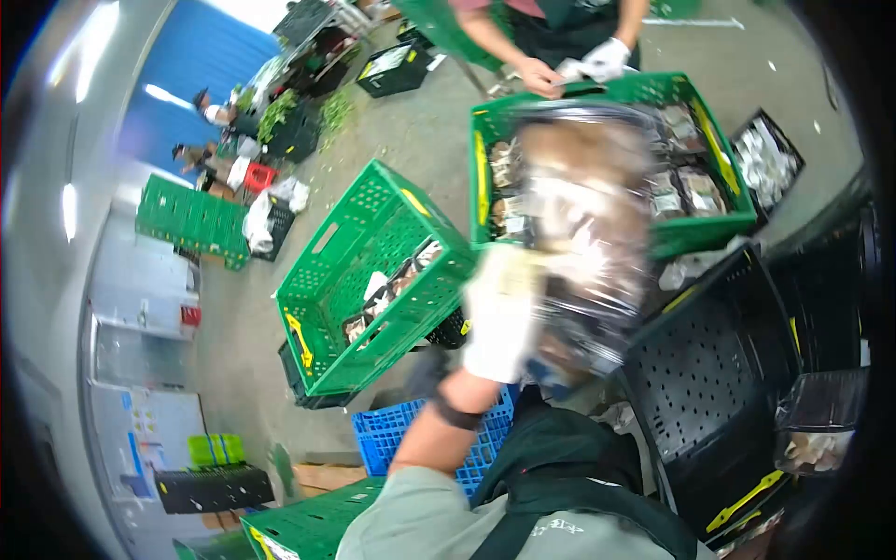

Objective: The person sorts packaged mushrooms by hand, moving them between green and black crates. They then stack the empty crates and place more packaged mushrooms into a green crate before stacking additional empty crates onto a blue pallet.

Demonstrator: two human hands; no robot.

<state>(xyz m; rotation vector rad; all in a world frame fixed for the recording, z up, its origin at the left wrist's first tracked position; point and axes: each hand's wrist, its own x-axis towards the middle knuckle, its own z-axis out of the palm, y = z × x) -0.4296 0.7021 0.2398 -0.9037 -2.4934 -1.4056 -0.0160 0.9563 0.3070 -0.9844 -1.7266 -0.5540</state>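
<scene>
My left hand (504, 313), in a white glove with a dark band at the wrist, is closed on the edge of a shiny film-wrapped pack (588, 205). Motion blurs both; the pack's brown and pale contents look like mushrooms. It is held up close to my head, in front of a green crate (653, 245) containing several similar packs. Left of the hand, another green crate (373, 313) stands tilted in view with a few packs inside. My right hand is out of view.
Across the green crate, a co-worker's gloved hand (607, 59) and bare hand (539, 77) handle something small. Black crates (695, 373) stand at my right, with a clear pack (819, 425) there. A blue crate (392, 434) sits below my arm.
</scene>
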